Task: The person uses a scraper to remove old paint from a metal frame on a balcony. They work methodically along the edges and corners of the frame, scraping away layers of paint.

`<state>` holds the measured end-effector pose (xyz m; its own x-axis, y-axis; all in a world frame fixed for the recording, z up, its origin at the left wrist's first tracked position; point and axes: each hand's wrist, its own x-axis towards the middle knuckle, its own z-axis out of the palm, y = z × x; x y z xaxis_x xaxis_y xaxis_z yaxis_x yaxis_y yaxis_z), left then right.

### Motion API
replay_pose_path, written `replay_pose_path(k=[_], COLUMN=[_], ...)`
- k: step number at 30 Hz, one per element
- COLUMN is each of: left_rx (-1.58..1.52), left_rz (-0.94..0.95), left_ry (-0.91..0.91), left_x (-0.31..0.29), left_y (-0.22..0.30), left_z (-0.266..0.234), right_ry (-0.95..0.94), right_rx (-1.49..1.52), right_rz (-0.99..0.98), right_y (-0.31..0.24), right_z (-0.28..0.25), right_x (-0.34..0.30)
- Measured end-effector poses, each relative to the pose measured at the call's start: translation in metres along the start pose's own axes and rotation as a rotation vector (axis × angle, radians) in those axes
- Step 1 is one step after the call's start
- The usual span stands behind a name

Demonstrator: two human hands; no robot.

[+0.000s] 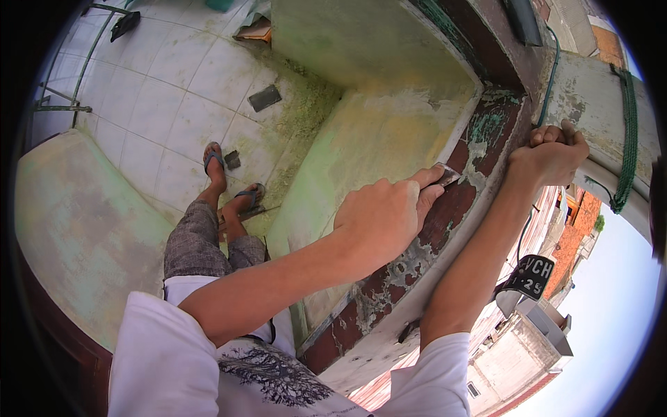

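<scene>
My left hand (385, 212) is closed round a small flat metal scraper blade (450, 175), most of which the fingers hide. The blade meets the top of the low wall (436, 233), where dark red paint is peeling to grey and green patches. Farther right, my right hand (554, 147) is held with curled fingers beside the wall's outer side, close to a pale pipe (599, 172). What its fingers close on, if anything, is hidden.
A green cord (627, 139) hangs at the right, above a black plate (531, 274) and rooftops beyond the wall. Below are a stained tiled floor (184, 111), two dark flat pieces and my sandalled feet. A metal rack (66, 104) stands far left.
</scene>
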<state>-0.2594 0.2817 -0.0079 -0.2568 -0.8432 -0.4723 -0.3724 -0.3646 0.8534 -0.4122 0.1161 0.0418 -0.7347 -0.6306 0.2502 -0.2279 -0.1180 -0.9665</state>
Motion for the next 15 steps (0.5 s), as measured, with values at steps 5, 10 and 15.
replay_pose_path(k=[5, 10, 15], left_rx=[-0.031, 0.044, 0.094], left_rz=[0.036, 0.02, 0.121], left_ry=[-0.044, -0.032, 0.074], left_x=[-0.054, -0.004, -0.022], left_y=[-0.022, 0.012, -0.009], left_z=[0.011, -0.008, 0.003], right_ry=[0.017, 0.027, 0.004], right_rx=[0.041, 0.021, 0.011], right_rz=[-0.029, 0.008, -0.033], right_y=[0.003, 0.001, -0.002], right_z=[-0.003, -0.002, 0.003], right_x=[0.005, 0.005, -0.001])
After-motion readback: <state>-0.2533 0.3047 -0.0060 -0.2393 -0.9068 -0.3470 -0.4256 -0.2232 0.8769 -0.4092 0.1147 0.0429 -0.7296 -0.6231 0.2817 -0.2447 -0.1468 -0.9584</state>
